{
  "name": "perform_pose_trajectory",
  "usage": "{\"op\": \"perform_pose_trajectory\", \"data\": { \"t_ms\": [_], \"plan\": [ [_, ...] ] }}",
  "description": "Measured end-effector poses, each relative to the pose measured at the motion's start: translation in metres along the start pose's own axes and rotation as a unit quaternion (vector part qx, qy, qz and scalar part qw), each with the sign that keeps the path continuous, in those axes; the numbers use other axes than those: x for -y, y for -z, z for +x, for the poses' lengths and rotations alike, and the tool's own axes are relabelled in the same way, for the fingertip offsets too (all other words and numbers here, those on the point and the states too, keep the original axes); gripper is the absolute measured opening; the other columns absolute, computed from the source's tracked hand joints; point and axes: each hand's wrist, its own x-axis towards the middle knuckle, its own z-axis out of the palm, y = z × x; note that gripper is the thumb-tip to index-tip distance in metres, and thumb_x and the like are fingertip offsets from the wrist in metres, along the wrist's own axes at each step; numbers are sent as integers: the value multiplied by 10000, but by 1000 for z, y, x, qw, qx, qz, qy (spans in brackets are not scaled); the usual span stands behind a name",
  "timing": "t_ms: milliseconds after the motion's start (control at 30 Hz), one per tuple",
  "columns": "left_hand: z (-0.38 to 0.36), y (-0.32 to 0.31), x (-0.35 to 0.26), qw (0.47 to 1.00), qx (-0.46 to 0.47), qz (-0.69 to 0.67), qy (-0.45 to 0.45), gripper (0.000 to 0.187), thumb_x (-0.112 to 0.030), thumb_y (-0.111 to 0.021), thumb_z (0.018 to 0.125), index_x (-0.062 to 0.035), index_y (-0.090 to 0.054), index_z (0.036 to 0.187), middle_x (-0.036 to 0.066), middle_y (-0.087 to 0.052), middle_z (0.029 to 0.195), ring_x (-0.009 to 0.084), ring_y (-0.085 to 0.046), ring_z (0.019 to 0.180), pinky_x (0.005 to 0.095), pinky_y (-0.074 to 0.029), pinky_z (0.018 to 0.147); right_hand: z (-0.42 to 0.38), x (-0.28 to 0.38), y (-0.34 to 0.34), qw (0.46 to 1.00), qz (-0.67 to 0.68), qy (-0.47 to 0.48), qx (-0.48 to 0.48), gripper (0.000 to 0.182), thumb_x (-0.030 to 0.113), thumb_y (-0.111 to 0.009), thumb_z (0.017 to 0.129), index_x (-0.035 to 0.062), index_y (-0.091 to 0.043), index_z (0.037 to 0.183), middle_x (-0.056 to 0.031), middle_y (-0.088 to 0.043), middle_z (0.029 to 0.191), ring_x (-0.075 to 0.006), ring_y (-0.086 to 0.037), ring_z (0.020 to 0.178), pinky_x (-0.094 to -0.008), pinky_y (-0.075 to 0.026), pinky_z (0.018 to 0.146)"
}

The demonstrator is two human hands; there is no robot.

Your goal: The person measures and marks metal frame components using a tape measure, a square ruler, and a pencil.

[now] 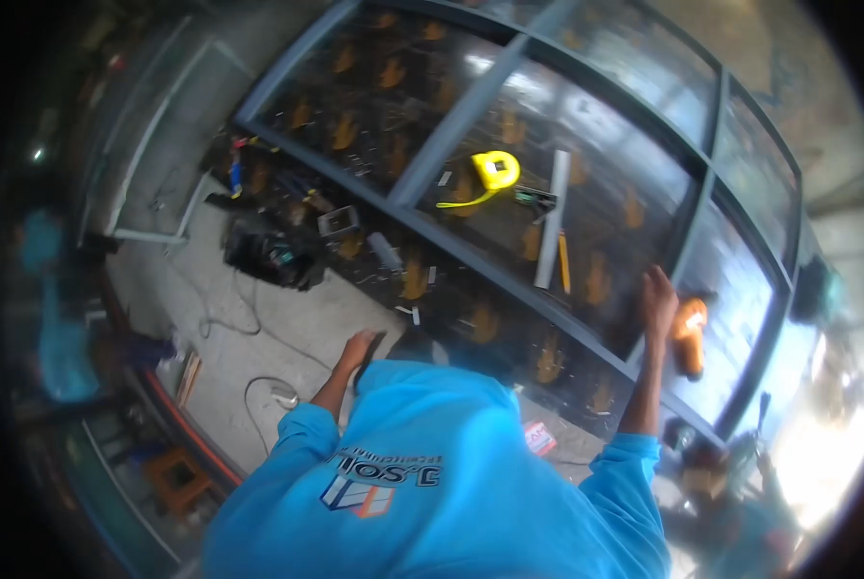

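My right hand [659, 301] is on a crossbar of the large grey metal frame [471, 111], its fingers bent around the bar. Just to its right, an orange-and-dark power tool [690, 336] lies on the frame's panel. My left hand [358, 349] is low beside my body, near the dark edge of the work table; its fingers are blurred and partly hidden. Inside the frame lie a yellow tape measure [496, 171] with a yellow strap, a flat grey metal strip [552, 217] and a yellow pencil-like stick [564, 262].
A dark tool bag or case [270, 253] stands beyond the table's left side. Metal profile offcuts [338, 221] lie outside the frame. Cables [229, 328] run over the concrete floor. A brown stool [176, 480] is at lower left, and another frame [152, 236] leans at left.
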Motion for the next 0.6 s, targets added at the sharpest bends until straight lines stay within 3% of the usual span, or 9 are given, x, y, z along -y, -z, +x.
{"op": "perform_pose_trajectory", "data": {
  "t_ms": [33,133,200,267,300,367,433,567,600],
  "plan": [
    [6,11,-5,995,-90,-47,-3,300,-308,-638,792,-14,-608,846,213,-616,812,389,-596,826,437,-459,694,3,28,-24,997,71,1,28,371,191,-588,844,8,-579,1166,-183,-642,1067,-310,-620,998,-342,-462,880],
    [13,68,-20,993,-41,-31,103,277,-251,-532,854,-41,-634,1005,177,-652,947,375,-596,940,428,-470,822,34,91,-101,989,128,52,59,423,229,-622,823,10,-570,1180,-190,-659,991,-290,-642,932,-317,-473,842],
    [18,85,3,963,-248,-48,95,237,-211,-614,838,-26,-629,986,144,-662,820,243,-653,741,343,-500,658,61,129,-156,979,171,14,106,561,283,-670,783,24,-505,1252,-224,-623,1047,-331,-608,983,-357,-464,855],
    [27,127,-6,948,-282,-122,79,202,-170,-594,856,-29,-628,997,116,-663,811,206,-650,720,314,-504,641,100,150,-246,981,61,179,33,714,328,-715,731,62,-416,1323,-264,-559,1105,-401,-550,1017,-429,-446,872],
    [26,141,-18,929,-307,-195,63,173,-129,-573,874,-32,-626,1007,89,-665,801,169,-647,699,286,-509,624,97,168,-252,984,8,165,63,756,350,-725,711,88,-392,1338,-275,-528,1129,-428,-527,1025,-457,-435,879],
    [33,166,-39,922,-290,-254,-22,158,-102,-555,890,-27,-626,1008,72,-659,815,138,-642,717,261,-516,629,99,181,-277,975,-92,181,86,844,405,-762,635,150,-388,1347,-271,-503,1104,-462,-521,970,-503,-446,843],
    [52,179,-54,900,-209,-373,-81,175,-142,-568,893,-20,-622,1007,76,-659,819,133,-647,736,261,-523,650,99,207,-274,982,-130,95,99,879,352,-763,566,166,-402,1345,-251,-528,1048,-432,-538,965,-495,-479,775],
    [96,208,-109,880,69,-448,-142,305,-219,-570,913,1,-569,1123,105,-646,944,150,-634,821,270,-524,710,71,239,-250,996,-68,55,35,770,256,-740,573,88,-486,1281,-214,-561,1014,-379,-526,967,-449,-414,882],
    [97,222,-131,872,119,-441,-177,369,-248,-582,911,-4,-537,1185,116,-634,998,157,-627,853,278,-525,727,50,259,-231,992,-44,112,43,737,215,-737,585,75,-487,1264,-200,-545,1041,-361,-529,945,-434,-428,861]
  ]
}}
